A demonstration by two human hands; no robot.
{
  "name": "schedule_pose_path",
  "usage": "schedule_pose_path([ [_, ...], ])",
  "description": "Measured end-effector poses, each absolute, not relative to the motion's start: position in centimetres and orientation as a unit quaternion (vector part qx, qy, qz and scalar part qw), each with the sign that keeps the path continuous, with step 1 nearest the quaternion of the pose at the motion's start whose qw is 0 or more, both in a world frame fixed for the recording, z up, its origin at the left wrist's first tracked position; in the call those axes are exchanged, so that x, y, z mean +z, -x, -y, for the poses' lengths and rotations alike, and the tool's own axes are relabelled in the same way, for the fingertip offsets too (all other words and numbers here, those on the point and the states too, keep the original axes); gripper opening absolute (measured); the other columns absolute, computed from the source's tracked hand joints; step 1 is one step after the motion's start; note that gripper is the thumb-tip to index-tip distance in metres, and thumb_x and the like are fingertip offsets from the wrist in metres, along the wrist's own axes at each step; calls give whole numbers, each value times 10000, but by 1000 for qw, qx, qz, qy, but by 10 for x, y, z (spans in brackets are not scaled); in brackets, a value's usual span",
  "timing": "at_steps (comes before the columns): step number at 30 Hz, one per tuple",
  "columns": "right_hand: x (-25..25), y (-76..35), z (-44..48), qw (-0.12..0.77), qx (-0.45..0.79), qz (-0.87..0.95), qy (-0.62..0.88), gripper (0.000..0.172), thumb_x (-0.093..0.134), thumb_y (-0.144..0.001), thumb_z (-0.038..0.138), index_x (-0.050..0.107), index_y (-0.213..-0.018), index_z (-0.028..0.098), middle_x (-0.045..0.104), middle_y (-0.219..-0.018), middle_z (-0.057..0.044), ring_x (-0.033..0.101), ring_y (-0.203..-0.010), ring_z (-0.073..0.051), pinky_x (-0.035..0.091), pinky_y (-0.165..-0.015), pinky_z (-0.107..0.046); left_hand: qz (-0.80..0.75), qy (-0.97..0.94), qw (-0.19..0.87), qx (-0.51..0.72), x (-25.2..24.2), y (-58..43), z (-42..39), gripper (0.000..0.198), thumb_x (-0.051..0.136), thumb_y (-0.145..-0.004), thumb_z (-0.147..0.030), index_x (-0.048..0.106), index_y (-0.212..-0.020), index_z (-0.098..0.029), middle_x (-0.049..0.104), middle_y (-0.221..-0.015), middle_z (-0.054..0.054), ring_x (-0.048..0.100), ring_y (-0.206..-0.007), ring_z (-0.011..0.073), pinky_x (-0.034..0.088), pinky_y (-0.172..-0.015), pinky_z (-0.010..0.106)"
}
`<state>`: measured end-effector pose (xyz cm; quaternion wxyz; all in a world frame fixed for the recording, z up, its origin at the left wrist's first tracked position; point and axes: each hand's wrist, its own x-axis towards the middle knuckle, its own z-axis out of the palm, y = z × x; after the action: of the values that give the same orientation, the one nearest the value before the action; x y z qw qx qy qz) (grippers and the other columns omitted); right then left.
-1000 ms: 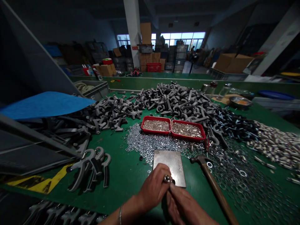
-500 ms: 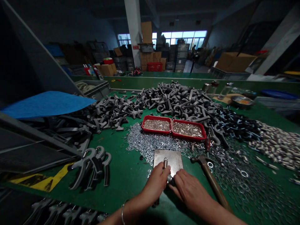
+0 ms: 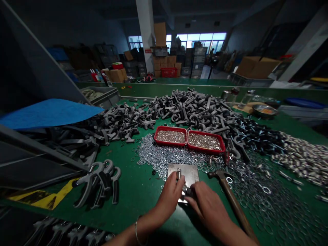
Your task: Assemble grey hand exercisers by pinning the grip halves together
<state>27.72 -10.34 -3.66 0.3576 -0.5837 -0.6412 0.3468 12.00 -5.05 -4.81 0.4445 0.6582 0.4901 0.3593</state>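
My left hand (image 3: 169, 196) and my right hand (image 3: 205, 202) meet over a small steel plate (image 3: 189, 173) on the green table (image 3: 138, 194). Both hands are closed on a small metal assembly (image 3: 183, 188) with a spring (image 3: 178, 173) sticking up from it above the plate. A hammer (image 3: 232, 198) with a wooden handle lies just right of my right hand, its head near the plate. Silver washers (image 3: 164, 158) are heaped right behind the plate.
Two red trays (image 3: 189, 140) of small silver parts sit behind the washers. Grey plastic handles (image 3: 189, 109) are piled across the back; several assembled grips (image 3: 101, 181) lie to the left. Springs and metal sleeves (image 3: 299, 157) cover the right side. A blue sheet (image 3: 48, 112) lies left.
Both hands have moved forward from the table's near edge onto the steel plate, bringing the small metal assembly with them; its spring now stands up above the plate.
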Motion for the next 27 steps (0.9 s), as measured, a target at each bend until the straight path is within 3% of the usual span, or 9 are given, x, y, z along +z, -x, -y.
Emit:
schedule_pose_path([
  [3,-44,-273,109,338,467,594,562,497,373,-951,661,541,-802,217,533,-672,-6,517,-600,-168,445,-606,-304,-471,-685,418,365,-47,-119,55,240,366,-1022,-365,522,-974,-189,576,-927,56,551,-879,205,449,-830,348],
  [6,-45,-267,112,275,621,524,513,640,65,-1000,618,532,-830,214,422,-505,62,373,-374,-123,376,-420,-255,-405,-753,378,356,-45,-116,56,203,370,-1020,-332,515,-1008,-190,563,-984,71,540,-950,211,441,-910,373],
  [9,-42,-269,111,322,536,564,540,494,435,-925,675,565,-857,203,593,-716,-17,510,-565,-141,412,-508,-244,-419,-748,382,346,-45,-115,54,203,358,-1026,-326,509,-1007,-191,563,-967,69,537,-928,208,454,-900,372],
  [11,-40,-271,111,364,476,579,552,442,583,-866,645,559,-818,206,610,-808,-39,537,-677,-150,428,-588,-243,-445,-731,380,351,-46,-116,54,214,335,-1033,-319,502,-989,-193,564,-947,65,537,-900,203,462,-877,365],
  [15,-39,-272,113,280,635,524,495,604,166,-992,647,536,-793,212,485,-508,47,320,-363,-100,329,-407,-232,-401,-781,353,324,-48,-115,55,204,342,-1026,-307,506,-982,-193,564,-958,64,548,-913,201,470,-876,354],
  [20,-44,-269,117,333,480,566,581,494,519,-868,704,583,-835,215,624,-771,-42,521,-603,-146,406,-541,-238,-427,-793,304,312,-48,-117,57,203,319,-1020,-264,509,-1006,-196,579,-960,68,572,-907,202,486,-854,334],
  [24,-55,-267,115,280,630,487,536,634,178,-967,688,568,-818,212,513,-547,34,378,-410,-113,365,-433,-235,-406,-860,255,173,-43,-121,37,146,386,-979,-208,529,-972,-180,587,-935,67,587,-843,203,493,-787,318],
  [25,-56,-269,113,275,609,509,543,615,200,-981,657,593,-851,202,567,-576,15,463,-451,-128,427,-492,-248,-393,-882,228,126,-42,-121,28,129,414,-965,-200,539,-972,-174,593,-941,68,587,-840,205,491,-781,318],
  [27,-56,-280,108,270,492,586,585,471,361,-987,562,641,-1020,185,722,-824,-68,667,-747,-201,515,-747,-310,-358,-917,165,56,-41,-122,8,120,455,-948,-197,566,-976,-161,605,-979,79,584,-885,219,483,-822,339],
])
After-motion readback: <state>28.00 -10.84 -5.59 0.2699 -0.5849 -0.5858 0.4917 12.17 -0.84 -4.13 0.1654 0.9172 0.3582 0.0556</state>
